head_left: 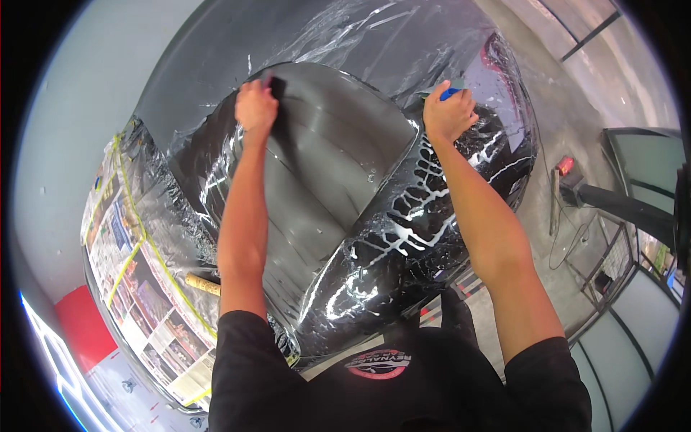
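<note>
My left hand [256, 109] is closed at the far left edge of a dark grey, curved car panel [324, 122]. A small dark block with a pinkish part [276, 86] shows at its fingers; its kind is hard to make out. My right hand [449, 117] is closed round a blue-handled tool [450, 93], farther right, by the panel's far right corner. A bit of green shows beside that hand, and the tool's working end is mostly hidden. Below it, shiny black sheeting [403, 266] carries branching white streaks of liquid.
Newspaper [137, 288] edged with yellow tape covers the left side. A tan patterned cylinder [203, 284] lies by my left forearm. Wrinkled see-through film [345, 32] spreads at the far side. To the right are a grey post [619, 205], a red object [565, 165] and a cable on the floor.
</note>
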Tool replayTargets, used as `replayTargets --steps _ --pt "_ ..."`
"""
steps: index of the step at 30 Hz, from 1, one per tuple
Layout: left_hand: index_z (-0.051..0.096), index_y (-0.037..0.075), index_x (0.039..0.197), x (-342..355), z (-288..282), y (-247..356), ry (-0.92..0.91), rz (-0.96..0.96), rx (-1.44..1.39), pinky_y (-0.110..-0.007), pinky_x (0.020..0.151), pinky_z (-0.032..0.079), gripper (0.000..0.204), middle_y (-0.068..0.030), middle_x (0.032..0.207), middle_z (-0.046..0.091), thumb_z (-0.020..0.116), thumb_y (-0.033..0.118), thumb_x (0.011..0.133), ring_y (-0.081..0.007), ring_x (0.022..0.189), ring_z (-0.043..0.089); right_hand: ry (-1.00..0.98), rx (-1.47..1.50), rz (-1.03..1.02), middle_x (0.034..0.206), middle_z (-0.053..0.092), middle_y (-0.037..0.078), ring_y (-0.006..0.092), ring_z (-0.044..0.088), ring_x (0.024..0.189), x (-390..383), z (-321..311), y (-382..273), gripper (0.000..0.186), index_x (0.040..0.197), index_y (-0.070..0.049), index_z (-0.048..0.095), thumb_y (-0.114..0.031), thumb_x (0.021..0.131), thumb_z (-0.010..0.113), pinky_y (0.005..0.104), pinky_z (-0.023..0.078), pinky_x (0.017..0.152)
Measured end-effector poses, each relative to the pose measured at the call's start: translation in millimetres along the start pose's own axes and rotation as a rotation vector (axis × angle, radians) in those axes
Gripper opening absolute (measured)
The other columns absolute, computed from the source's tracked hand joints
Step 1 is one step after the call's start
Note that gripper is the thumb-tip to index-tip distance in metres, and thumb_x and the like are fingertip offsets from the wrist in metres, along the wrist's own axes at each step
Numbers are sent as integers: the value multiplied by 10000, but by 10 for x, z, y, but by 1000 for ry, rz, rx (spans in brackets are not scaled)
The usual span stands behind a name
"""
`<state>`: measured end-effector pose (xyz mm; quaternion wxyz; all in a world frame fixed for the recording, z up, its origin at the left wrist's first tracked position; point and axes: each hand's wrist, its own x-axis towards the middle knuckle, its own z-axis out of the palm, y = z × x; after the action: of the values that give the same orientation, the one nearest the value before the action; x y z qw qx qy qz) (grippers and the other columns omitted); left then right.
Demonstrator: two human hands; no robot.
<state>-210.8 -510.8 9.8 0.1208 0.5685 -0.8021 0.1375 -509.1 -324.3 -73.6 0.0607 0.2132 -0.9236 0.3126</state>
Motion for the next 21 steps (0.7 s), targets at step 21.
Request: replayTargets --steps 21 --pt "680 86 1179 -527 -288 -1284 -13 -253 32 -518 851 536 340 -194 1080 691 673 301 916 -437 1016 665 -14 8 -21 1054 655 172 355 619 1062 -41 24 -108 499 954 41 667 -421 988 484 521 415 912"
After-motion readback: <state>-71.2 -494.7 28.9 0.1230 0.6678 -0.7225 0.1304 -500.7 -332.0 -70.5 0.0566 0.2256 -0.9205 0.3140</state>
